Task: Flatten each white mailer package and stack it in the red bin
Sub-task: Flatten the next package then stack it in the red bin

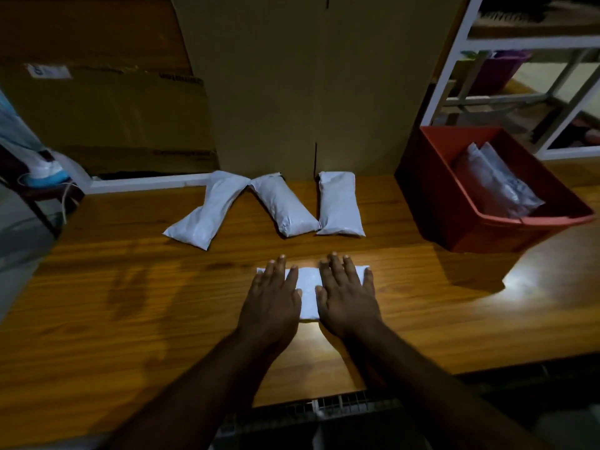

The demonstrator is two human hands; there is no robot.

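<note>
- A wooden table [130, 303] fills the view under dim light, with a bright glare patch toward its right edge.
- Tall cardboard [308, 92] stands upright along the table's far edge.
- A red bin [454, 216] sits at the far right corner. Some stacked mailers [500, 183] lie inside, but how many is hard to tell.
- Three mailers [282, 203] lie side by side at the middle of the far edge, puffy and not yet flattened. The two on the right touch at their near ends.
- The pressed mailer [308, 287] lies at the table's centre, toward the near edge, mostly covered by both hands.
- The left hand [272, 297] rests palm down on the mailer's left half, its fingers straight and slightly spread.
- The right hand [347, 297] rests the same way on the right half, gripping nothing.
- The mailers look like light, soft plastic with a slick skin and padded contents, so they should give under flat palms. To lift one, pinching a short end or sliding the fingers under an edge seems best.
- Hard to make out: what the mailers hold, the pressed mailer's covered outline, and the dark shelf [519, 43] contents behind the bin.
</note>
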